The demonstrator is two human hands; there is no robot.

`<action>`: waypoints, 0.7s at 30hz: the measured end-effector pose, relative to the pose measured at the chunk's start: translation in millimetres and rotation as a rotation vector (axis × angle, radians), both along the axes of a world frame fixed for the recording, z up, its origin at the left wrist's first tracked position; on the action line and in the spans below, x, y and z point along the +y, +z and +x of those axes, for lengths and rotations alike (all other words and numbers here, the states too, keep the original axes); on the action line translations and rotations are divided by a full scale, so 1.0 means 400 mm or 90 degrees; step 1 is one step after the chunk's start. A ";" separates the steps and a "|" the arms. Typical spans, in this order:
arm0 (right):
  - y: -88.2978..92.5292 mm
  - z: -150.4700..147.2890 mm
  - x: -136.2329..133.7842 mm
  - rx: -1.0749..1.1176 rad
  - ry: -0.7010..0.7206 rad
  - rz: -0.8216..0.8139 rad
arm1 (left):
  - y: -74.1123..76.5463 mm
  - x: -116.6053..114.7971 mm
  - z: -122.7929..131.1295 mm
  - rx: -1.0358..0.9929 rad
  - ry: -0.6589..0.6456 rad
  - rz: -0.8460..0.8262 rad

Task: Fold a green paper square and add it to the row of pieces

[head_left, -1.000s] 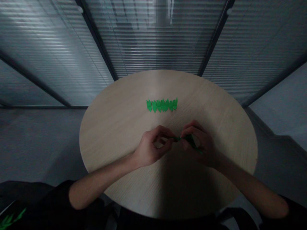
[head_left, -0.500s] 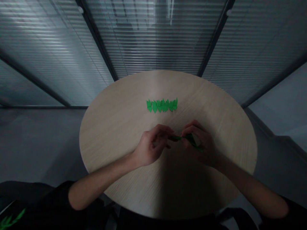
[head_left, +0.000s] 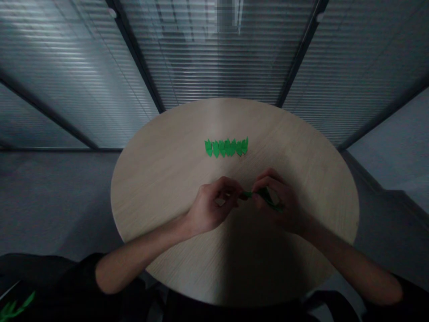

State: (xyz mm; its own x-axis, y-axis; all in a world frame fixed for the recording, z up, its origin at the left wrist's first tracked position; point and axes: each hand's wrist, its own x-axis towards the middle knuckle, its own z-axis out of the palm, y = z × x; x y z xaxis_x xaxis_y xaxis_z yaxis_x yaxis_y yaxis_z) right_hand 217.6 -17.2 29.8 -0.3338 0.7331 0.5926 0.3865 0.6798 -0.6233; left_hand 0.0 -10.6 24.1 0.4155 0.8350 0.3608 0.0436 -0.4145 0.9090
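Item one, nearest the camera: black sleeves at the bottom of the view, the left sleeve (head_left: 63,277) pushed up to the forearm, the right sleeve (head_left: 398,290) cut off at the frame edge. Beside the left sleeve, in the lower corner, a green sprig-like object (head_left: 13,306), too dark and cropped to identify. Item two: bare left hand (head_left: 214,201) and bare right hand (head_left: 279,201), held close together over the near half of the table, wrists raised and forearms converging. Item three, held between them: a green paper strip (head_left: 264,197), lying roughly level above the tabletop and slanting down toward the right hand. The left fingers (head_left: 231,188) are curled in, with thumb and forefinger closed in a pinch on the strip's left end. The right fingers (head_left: 268,179) are bent over its middle and far end, closed around it and hiding part of it; a pale patch (head_left: 273,195) shows among them, its nature unclear. Neither hand is open. Item four: a round pale wood-grain table (head_left: 157,179), its near half partly shaded beneath the hands and arms. Item five, on the table and well beyond the hands: a row of about seven green paper leaf shapes (head_left: 226,147), set side by side and overlapping, apart from both hands. Item six, farthest: grey floor (head_left: 56,192) and a glass partition with slatted blinds (head_left: 217,58) behind the table.
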 end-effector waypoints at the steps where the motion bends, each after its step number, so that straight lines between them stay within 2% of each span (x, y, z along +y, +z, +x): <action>1: 0.000 -0.001 0.000 0.001 -0.001 -0.001 | 0.001 0.000 -0.001 0.011 0.003 0.007; 8: -0.003 -0.004 0.001 0.000 0.018 0.005 | 0.004 0.001 -0.002 0.079 0.026 0.072; 14: -0.007 -0.004 0.001 -0.010 0.026 0.007 | -0.004 0.000 0.005 0.066 0.035 0.075; 21: -0.016 -0.007 0.000 0.051 -0.011 -0.018 | 0.002 0.001 0.008 0.041 0.097 0.088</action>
State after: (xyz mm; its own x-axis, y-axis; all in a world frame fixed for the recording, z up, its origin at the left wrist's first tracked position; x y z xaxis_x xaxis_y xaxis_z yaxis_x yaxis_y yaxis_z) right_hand 214.8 -17.3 23.2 -0.2731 0.7551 0.5960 0.3468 0.6551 -0.6712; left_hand 3.3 -10.1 24.8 0.3147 0.8340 0.4532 0.1713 -0.5196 0.8371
